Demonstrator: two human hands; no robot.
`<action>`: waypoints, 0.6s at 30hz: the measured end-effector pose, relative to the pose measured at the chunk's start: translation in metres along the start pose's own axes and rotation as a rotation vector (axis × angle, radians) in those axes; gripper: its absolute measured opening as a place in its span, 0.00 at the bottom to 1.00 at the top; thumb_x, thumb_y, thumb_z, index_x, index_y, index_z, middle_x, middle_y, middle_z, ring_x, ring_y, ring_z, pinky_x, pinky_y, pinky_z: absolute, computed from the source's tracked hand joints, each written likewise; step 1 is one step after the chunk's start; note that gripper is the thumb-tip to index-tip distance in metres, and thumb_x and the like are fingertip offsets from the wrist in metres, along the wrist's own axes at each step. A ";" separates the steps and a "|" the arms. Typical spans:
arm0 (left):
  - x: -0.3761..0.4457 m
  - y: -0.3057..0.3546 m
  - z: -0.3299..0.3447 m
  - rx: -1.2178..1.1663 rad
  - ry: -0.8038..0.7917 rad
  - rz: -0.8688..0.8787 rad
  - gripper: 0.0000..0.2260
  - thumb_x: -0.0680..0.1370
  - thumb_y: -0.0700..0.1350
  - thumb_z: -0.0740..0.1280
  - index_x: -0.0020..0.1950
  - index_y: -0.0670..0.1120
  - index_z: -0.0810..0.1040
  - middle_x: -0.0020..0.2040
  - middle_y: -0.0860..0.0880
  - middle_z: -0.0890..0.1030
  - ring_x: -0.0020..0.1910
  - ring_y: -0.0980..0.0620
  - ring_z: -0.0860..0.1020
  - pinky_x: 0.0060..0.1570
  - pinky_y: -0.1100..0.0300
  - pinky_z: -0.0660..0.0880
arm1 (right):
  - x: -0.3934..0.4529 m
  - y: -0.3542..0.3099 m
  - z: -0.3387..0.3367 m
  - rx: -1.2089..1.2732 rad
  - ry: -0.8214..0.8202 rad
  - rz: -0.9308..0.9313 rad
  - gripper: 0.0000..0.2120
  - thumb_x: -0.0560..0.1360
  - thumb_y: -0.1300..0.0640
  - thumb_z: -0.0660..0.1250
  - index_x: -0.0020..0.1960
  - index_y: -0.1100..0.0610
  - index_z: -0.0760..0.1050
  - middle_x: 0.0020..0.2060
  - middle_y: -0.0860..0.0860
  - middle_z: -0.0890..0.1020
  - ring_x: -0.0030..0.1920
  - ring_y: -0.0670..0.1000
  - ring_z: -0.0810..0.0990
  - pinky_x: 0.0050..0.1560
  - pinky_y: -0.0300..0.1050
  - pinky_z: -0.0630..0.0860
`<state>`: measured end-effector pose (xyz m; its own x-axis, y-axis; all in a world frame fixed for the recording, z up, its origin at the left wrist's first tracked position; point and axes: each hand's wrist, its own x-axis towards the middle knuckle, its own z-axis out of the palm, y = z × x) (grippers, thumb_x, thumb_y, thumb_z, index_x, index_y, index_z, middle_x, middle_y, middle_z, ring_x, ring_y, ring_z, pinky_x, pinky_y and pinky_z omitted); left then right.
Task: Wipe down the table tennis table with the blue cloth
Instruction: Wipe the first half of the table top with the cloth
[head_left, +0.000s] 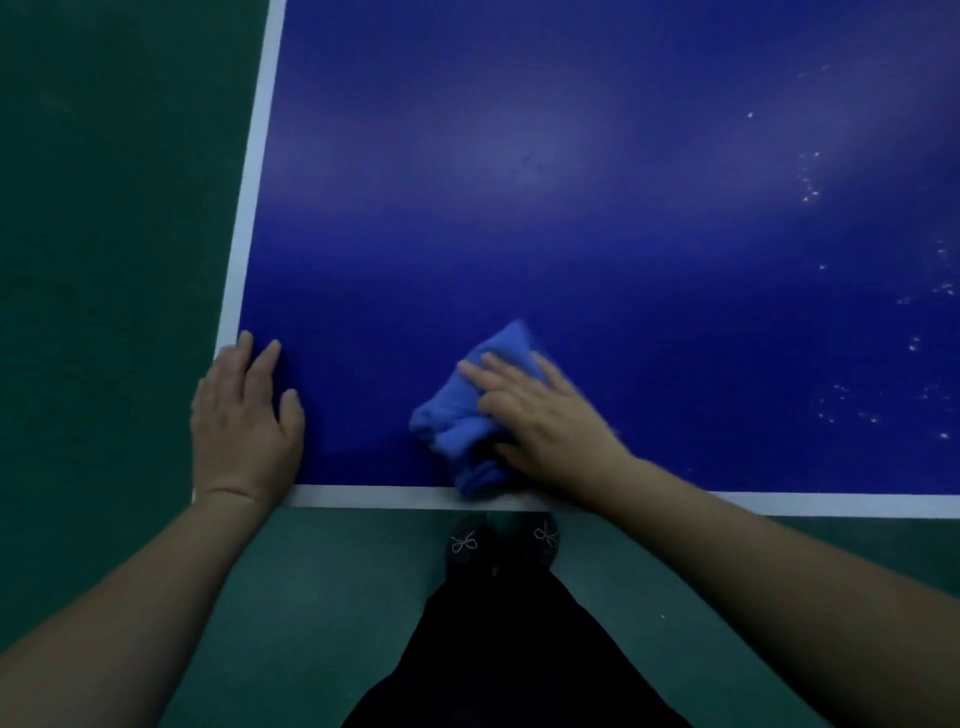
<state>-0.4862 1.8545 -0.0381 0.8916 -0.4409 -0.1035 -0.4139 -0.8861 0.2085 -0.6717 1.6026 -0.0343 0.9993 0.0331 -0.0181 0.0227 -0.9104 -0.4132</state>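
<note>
right grip (540, 421), spread flat, is pressing the blue cloth (457, 421) onto the tabletop (519, 156). bunched cloth is probably risking slipping free under uneven pressure.

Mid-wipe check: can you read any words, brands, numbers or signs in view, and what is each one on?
None can be read in this view.
The table bears only white edge lines and pale specks, no logo or number.
The blue cloth under the right hand shows no tag.
The shoes carry small bow trims, not lettering.
The green floor shows no writing.
</note>
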 end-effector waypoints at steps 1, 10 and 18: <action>0.000 -0.001 0.002 -0.006 0.013 0.002 0.27 0.78 0.52 0.52 0.76 0.46 0.63 0.78 0.45 0.59 0.77 0.44 0.56 0.76 0.46 0.52 | 0.002 0.015 -0.006 -0.013 0.030 0.091 0.13 0.73 0.55 0.69 0.56 0.58 0.77 0.70 0.54 0.71 0.72 0.57 0.68 0.70 0.61 0.62; 0.000 -0.007 0.007 -0.058 0.046 0.011 0.25 0.78 0.51 0.54 0.75 0.48 0.64 0.78 0.46 0.60 0.77 0.46 0.56 0.76 0.46 0.52 | 0.111 0.001 0.007 -0.107 0.217 0.537 0.22 0.80 0.50 0.59 0.70 0.59 0.67 0.77 0.53 0.59 0.77 0.54 0.54 0.74 0.59 0.49; 0.000 -0.008 0.009 -0.072 0.046 0.035 0.23 0.80 0.46 0.59 0.76 0.47 0.64 0.78 0.45 0.59 0.77 0.45 0.55 0.76 0.46 0.51 | -0.048 -0.009 0.006 -0.013 0.200 0.393 0.12 0.69 0.59 0.65 0.51 0.60 0.76 0.67 0.58 0.75 0.68 0.61 0.72 0.64 0.65 0.69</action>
<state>-0.4845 1.8600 -0.0480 0.8848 -0.4633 -0.0504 -0.4326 -0.8567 0.2810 -0.7198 1.6119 -0.0356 0.9184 -0.3957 0.0055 -0.3608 -0.8430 -0.3989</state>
